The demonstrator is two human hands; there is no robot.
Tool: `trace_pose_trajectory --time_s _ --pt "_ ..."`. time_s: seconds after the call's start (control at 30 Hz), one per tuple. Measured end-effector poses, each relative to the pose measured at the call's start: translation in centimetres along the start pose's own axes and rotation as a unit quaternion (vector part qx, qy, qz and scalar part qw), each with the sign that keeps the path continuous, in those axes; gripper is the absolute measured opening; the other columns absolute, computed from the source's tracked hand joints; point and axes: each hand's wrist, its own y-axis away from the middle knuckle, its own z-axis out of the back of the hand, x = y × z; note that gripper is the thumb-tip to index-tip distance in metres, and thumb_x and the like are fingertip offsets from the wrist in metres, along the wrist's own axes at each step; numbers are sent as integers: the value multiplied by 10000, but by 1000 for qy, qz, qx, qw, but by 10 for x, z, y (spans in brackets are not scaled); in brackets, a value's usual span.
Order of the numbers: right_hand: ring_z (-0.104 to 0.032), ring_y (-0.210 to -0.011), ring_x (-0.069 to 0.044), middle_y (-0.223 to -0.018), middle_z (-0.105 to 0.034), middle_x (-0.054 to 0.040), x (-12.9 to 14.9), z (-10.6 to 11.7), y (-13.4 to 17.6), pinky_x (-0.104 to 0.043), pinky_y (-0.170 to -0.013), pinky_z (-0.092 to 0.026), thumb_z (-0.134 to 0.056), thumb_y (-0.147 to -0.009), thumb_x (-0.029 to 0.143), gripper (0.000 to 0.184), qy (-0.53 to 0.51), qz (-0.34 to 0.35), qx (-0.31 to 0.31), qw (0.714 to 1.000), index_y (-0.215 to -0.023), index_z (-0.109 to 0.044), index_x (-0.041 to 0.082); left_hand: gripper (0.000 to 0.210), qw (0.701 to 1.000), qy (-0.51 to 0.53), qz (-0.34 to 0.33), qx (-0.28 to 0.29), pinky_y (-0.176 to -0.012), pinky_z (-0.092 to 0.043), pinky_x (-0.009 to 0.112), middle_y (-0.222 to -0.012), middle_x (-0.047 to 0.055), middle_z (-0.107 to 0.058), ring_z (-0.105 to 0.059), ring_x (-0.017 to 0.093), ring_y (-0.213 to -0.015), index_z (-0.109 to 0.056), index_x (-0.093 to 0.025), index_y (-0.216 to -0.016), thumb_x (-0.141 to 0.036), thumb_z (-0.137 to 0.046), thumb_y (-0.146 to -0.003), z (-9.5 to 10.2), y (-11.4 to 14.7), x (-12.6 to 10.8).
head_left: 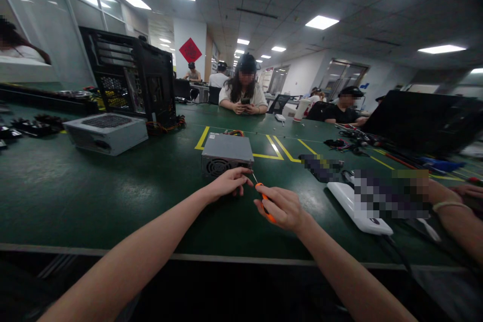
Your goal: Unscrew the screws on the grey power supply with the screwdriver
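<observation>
on a green table (pixel 151 211), a grey metal box (pixel 228 147) sits just beyond the person's left hand (pixel 228 183), its fingers parted near the box's closest corner; i cannot tell if they touch. the right hand (pixel 281 207) grips an orange-handled screwdriver (pixel 259 187), tip near the left hand.

On my left, a black computer case (pixel 158 80) stands on the green tabletop (pixel 158 196), just behind a grey metal box (pixel 128 137). Across from me, a person (pixel 227 94) holds a phone (pixel 245 101), with a pale cup (pixel 301 109) to the right. Nearer on my right lies a white device (pixel 345 201), well short of a large dark panel (pixel 422 121). I also see a red diamond (pixel 190 50) on a far pillar (pixel 200 32)
</observation>
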Motion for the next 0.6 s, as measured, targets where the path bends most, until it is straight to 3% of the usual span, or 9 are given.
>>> trace_pose_trajectory --time_s 0.6 --pt "-605 -629 -121 -849 -661 -83 -1 -1 2 -220 -522 -485 -612 -728 134 115 -20 -1 19 1000 -705 -512 187 403 1000 18 15 -13 -413 -344 147 -975 76 -588 -517 39 -521 -411 -155 -1223 -260 -473 -839 -2 2 -5"
